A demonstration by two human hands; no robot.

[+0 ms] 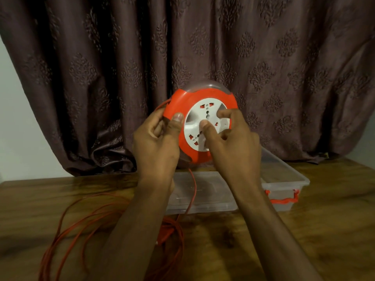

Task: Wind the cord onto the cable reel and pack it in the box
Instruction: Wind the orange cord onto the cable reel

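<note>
Cable reel (203,122): orange casing, white socket face, clear dome behind; held upright in mid-air above the table (324,230), in front of the curtain (263,57).

Left hand (158,134): grip grasping the reel's rim at 9 o'clock, thumb across the orange front, fingers curled round the edge.

Right hand (233,138): thumb and forefinger curled onto the white socket face; the remaining fingers bent.

Cord (85,222): orange, hanging from the reel's 6 o'clock edge, crossing the lid, lying in loose loops on the table at 7 o'clock.

Box (284,175): clear plastic, orange handle, open, on the table at 4 o'clock of the reel.

Lid (203,191): clear, flat on the table, just beside the box.
</note>
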